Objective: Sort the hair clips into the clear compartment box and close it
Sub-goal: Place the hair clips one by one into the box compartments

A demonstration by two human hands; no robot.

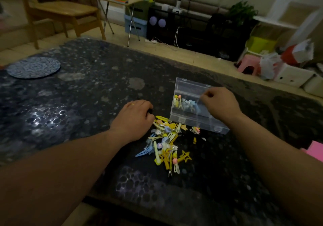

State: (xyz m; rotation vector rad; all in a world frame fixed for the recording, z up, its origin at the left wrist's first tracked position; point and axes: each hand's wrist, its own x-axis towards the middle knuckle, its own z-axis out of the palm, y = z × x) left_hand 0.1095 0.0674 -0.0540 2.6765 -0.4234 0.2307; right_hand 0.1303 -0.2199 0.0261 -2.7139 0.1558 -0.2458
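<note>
Table: a dark mottled table [78,94] is filling the head view; a round blue mat [34,67] is lying at 10 o'clock
Box: the clear compartment box [201,124] is sitting open at 2 o'clock; some clips are lying in its middle row
Hair clips: the loose hair clips [166,141] are lying heaped at 7 o'clock from the box, just beside it
Left hand: the left hand [134,119] is curling at the heap's far edge; grip impossible to tell
Right hand: the right hand [220,103] is hovering over the box, fingertips pinched; contents impossible to tell

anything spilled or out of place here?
Yes: hair clips lie in a loose tangled heap on the dark table, outside the open clear compartment box; a few stray clips sit apart near its front edge.
</note>
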